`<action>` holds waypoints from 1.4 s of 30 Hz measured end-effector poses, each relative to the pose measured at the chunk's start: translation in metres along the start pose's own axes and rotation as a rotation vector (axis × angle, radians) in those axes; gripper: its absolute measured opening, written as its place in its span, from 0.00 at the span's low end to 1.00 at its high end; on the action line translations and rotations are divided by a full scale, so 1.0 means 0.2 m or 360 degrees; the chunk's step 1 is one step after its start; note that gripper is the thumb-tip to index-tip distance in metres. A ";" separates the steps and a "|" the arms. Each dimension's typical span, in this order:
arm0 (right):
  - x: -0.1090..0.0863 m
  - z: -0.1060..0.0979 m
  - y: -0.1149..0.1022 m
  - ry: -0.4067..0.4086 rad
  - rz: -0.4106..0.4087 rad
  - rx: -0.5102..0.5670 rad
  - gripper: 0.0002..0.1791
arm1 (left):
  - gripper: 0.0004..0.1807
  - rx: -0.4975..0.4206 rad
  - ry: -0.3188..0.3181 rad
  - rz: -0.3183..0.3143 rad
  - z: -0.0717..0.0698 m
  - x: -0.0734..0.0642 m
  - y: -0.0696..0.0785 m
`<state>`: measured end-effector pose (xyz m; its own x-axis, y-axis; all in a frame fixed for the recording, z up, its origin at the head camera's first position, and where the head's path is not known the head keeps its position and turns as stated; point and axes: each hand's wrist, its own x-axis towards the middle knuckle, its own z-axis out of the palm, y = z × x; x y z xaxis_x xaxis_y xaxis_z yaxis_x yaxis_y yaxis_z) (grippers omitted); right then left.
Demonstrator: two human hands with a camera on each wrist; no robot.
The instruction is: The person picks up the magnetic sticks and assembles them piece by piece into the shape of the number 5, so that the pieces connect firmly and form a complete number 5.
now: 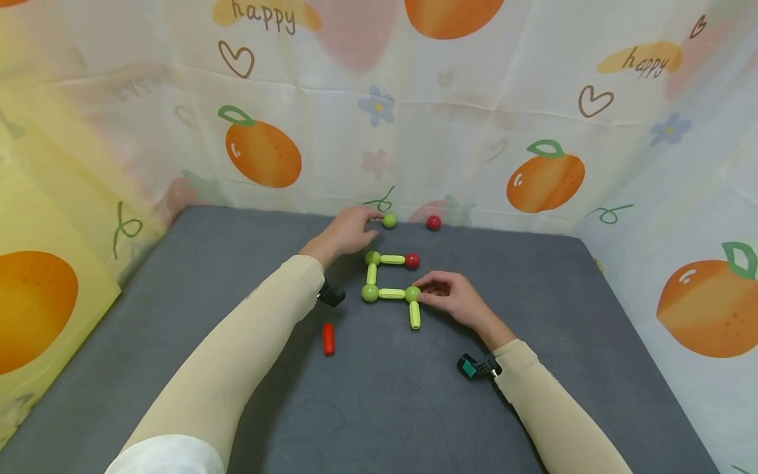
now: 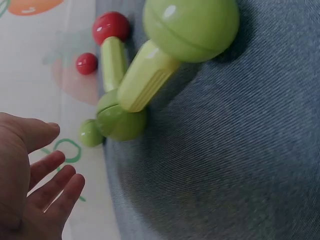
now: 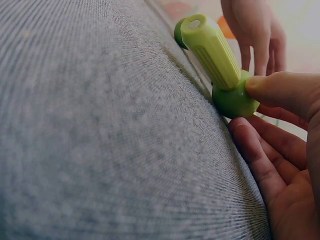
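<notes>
Green balls and light-green rods form a joined magnetic-looking shape on the table, with one red ball (image 1: 412,261) at its upper right end. My right hand (image 1: 453,299) pinches the green ball (image 3: 235,102) at the shape's lower right corner between thumb and fingers. From that ball a light-green rod (image 1: 415,316) points toward me. Beyond the shape, my left hand (image 1: 349,229) reaches to a loose green ball (image 1: 389,220) at the table's far edge. In the left wrist view its thumb and fingers are spread apart with nothing between them.
A loose red ball (image 1: 434,223) lies near the far edge of the grey cloth-covered table (image 1: 533,289). Nearer to me, left of the shape, is a red rod (image 1: 328,339). A printed curtain (image 1: 438,138) hangs behind the table.
</notes>
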<state>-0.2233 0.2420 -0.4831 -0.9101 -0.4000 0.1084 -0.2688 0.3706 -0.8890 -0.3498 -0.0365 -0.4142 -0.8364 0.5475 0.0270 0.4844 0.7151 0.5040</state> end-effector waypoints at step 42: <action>-0.01 -0.01 -0.01 0.0003 0.0014 0.0001 0.12 | 0.22 0.0341 -0.0142 0.0042 0.09 0.13 -0.05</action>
<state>-0.2225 0.2436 -0.4809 -0.9130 -0.3952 0.1013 -0.2604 0.3736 -0.8903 -0.3710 -0.0214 -0.4346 -0.8013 0.5967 -0.0436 0.5572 0.7708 0.3088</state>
